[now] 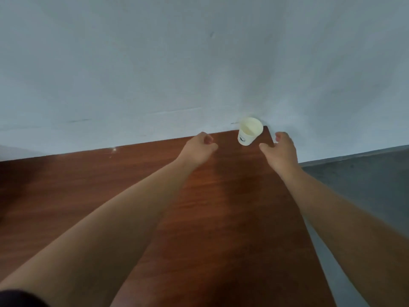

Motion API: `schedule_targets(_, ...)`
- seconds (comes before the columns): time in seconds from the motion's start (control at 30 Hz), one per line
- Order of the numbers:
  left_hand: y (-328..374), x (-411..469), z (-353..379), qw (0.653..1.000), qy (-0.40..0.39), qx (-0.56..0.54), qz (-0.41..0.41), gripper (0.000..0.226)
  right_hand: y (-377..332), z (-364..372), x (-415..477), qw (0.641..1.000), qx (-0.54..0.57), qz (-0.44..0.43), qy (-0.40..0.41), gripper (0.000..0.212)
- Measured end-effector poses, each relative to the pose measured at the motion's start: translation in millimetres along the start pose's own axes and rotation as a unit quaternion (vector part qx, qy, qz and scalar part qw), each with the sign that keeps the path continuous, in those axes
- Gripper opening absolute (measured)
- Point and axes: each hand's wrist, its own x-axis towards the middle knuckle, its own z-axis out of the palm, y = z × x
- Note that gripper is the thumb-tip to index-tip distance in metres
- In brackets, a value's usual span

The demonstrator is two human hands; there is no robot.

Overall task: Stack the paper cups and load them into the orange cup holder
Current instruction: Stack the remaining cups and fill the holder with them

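One white paper cup (249,131) with a small dark mark on its side stands upright at the far right corner of the brown wooden table (232,207), against the wall. My left hand (199,149) hovers to the cup's left, fingers curled in, holding nothing. My right hand (281,151) is just right of the cup, thumb and fingers spread apart, a short gap from it. No orange cup holder is in view.
A pale grey wall (177,63) rises directly behind the table. The table's right edge runs close beside my right arm, with grey floor (365,185) beyond it.
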Motion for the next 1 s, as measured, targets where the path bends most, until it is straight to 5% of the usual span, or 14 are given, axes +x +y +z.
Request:
schedule_targets(0.3, 13.4, 72.1, 66.2, 0.998, -0.041, 0.018, 0.04, 0.062, 29.0, 31.1, 70.1, 0.985, 0.107, -0.093, -0.096, 0.055)
schedule_targets(0.47, 13.7, 51.6, 64.0, 0.994, -0.017, -0.067, 0.088, 0.043, 19.5, 41.2, 49.7, 0.978, 0.148, -0.124, -0.084, 0.037)
schedule_targets(0.8, -29.8, -85.4, -77.7, 0.978, 0.098, -0.163, 0.082, 0.029, -96.8, 60.4, -84.7, 0.945, 0.192, -0.182, -0.194, 0.033)
schedule_targets(1.0, -90.8, -190.6, -183.0, 0.973, 0.143, -0.167, 0.074, 0.041, -189.0, 106.6, -190.4, 0.924, 0.18, -0.216, -0.258, 0.055)
